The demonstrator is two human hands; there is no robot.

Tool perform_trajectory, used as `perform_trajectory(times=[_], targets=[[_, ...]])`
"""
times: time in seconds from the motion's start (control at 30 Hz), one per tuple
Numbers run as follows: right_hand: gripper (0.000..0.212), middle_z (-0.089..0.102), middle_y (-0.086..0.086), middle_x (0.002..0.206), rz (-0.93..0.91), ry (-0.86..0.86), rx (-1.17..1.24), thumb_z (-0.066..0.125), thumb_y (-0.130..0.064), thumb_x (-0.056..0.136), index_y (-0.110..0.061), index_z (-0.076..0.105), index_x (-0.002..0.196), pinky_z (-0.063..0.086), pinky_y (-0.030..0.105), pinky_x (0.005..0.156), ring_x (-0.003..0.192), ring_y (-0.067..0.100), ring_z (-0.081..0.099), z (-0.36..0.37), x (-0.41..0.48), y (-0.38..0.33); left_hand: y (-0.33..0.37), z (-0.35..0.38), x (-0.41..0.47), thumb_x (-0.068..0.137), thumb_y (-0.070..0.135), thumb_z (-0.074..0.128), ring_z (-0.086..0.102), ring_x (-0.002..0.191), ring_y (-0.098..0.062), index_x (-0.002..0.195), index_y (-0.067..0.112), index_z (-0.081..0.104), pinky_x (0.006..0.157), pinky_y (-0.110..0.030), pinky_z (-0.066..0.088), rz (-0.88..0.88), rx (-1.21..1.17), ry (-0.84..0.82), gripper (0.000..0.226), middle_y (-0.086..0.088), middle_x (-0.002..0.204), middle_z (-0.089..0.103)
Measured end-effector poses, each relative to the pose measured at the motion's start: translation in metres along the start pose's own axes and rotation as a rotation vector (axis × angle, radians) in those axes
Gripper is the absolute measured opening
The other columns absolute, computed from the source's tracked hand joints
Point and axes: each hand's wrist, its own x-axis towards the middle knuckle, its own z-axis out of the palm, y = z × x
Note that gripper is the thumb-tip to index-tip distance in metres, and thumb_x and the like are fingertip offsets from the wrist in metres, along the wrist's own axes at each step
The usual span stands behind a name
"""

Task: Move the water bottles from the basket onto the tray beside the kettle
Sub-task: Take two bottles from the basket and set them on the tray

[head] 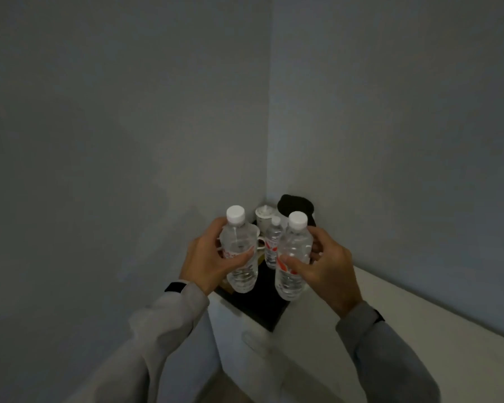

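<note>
Dim corner counter (pixel 419 321): left hand (pixel 207 257) and right hand (pixel 329 269) each clasp a full, slick water bottle mid-body.

Pale grey sleeves (pixel 169 324) — dark wristbands (pixel 175 286) beneath.

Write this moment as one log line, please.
left hand: holds left bottle | right hand: holds right bottle | both above tray | third bottle stands near kettle
</note>
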Motion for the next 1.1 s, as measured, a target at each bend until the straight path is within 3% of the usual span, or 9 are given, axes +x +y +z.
perform_trajectory(times=[0.23, 0.33, 0.4, 0.57, 0.63, 0.77, 0.9, 1.03, 1.1], targets=[[0.071, 0.071, -0.004, 0.115, 0.141, 0.138, -0.219, 0.079, -0.056, 0.067, -0.022, 0.059, 0.126, 0.059, 0.036, 0.088, 0.102, 0.013, 0.068, 0.054, 0.003, 0.001, -0.061, -0.021, 0.048, 0.066, 0.049, 0.084, 0.064, 0.099, 0.009, 0.119, 0.045, 0.053, 0.083, -0.017, 0.055, -0.007, -0.059, -0.208, 0.061, 0.030, 0.110, 0.066], [0.064, 0.068, -0.014, 0.111, 0.237, 0.188, -0.235, 0.082, -0.055, 0.067, -0.035, 0.056, 0.122, 0.059, 0.034, 0.088, 0.099, 0.004, 0.065, 0.070, 0.006, 0.015, -0.082, -0.013, 0.063, 0.069, 0.041, 0.085, 0.065, 0.098, 0.005, 0.113, 0.050, 0.054, 0.084, -0.028, 0.058, -0.018, -0.056, -0.261, 0.054, 0.023, 0.106, 0.069], [0.061, 0.065, -0.024, 0.105, 0.299, 0.211, -0.245, 0.084, -0.056, 0.065, -0.048, 0.052, 0.117, 0.059, 0.031, 0.086, 0.095, -0.001, 0.064, 0.078, 0.011, 0.028, -0.096, -0.004, 0.072, 0.070, 0.035, 0.085, 0.066, 0.104, -0.005, 0.118, 0.043, 0.054, 0.089, -0.036, 0.057, 0.004, -0.038, -0.284, 0.057, 0.012, 0.112, 0.069], [0.063, 0.069, -0.020, 0.100, 0.399, 0.258, -0.238, 0.086, -0.053, 0.062, -0.046, 0.054, 0.116, 0.061, 0.034, 0.079, 0.091, 0.002, 0.067, 0.094, 0.024, 0.066, -0.130, 0.027, 0.098, 0.068, 0.030, 0.087, 0.052, 0.125, -0.022, 0.137, 0.015, 0.048, 0.104, -0.034, 0.043, -0.108, -0.001, -0.346, 0.081, -0.005, 0.137, 0.056], [0.060, 0.069, -0.018, 0.101, 0.431, 0.272, -0.224, 0.087, -0.050, 0.063, -0.048, 0.054, 0.113, 0.060, 0.034, 0.081, 0.092, 0.003, 0.068, 0.101, 0.026, 0.082, -0.144, 0.038, 0.107, 0.068, 0.030, 0.087, 0.052, 0.125, -0.020, 0.136, 0.018, 0.049, 0.105, -0.035, 0.043, -0.138, -0.006, -0.395, 0.079, -0.003, 0.137, 0.056], [0.059, 0.068, -0.021, 0.101, 0.519, 0.273, -0.215, 0.086, -0.049, 0.064, -0.053, 0.050, 0.111, 0.060, 0.033, 0.085, 0.094, 0.003, 0.067, 0.114, 0.028, 0.105, -0.173, 0.053, 0.116, 0.063, 0.052, 0.083, 0.057, 0.112, -0.006, 0.119, 0.051, 0.050, 0.094, -0.024, 0.048, -0.191, -0.013, -0.451, 0.065, 0.020, 0.121, 0.060], [0.055, 0.070, -0.016, 0.107, 0.603, 0.284, -0.213, 0.083, -0.049, 0.066, -0.047, 0.054, 0.113, 0.059, 0.036, 0.085, 0.097, 0.007, 0.068, 0.131, 0.031, 0.123, -0.196, 0.069, 0.124, 0.059, 0.057, 0.082, 0.062, 0.111, -0.009, 0.112, 0.058, 0.051, 0.093, -0.032, 0.054, -0.222, -0.037, -0.504, 0.062, 0.024, 0.113, 0.064], [0.056, 0.070, -0.014, 0.108, 0.685, 0.304, -0.233, 0.081, -0.052, 0.067, -0.041, 0.055, 0.115, 0.058, 0.034, 0.084, 0.099, 0.010, 0.068, 0.151, 0.039, 0.135, -0.215, 0.083, 0.134, 0.059, 0.050, 0.086, 0.060, 0.118, -0.015, 0.127, 0.042, 0.052, 0.098, -0.044, 0.053, -0.245, -0.073, -0.576, 0.076, 0.008, 0.125, 0.065], [0.057, 0.070, -0.011, 0.112, 0.722, 0.317, -0.241, 0.080, -0.051, 0.067, -0.039, 0.054, 0.117, 0.057, 0.036, 0.085, 0.101, 0.014, 0.067, 0.160, 0.041, 0.139, -0.222, 0.089, 0.137, 0.059, 0.052, 0.086, 0.060, 0.119, -0.016, 0.124, 0.050, 0.051, 0.099, -0.043, 0.052, -0.227, -0.056, -0.574, 0.074, 0.008, 0.126, 0.065]])
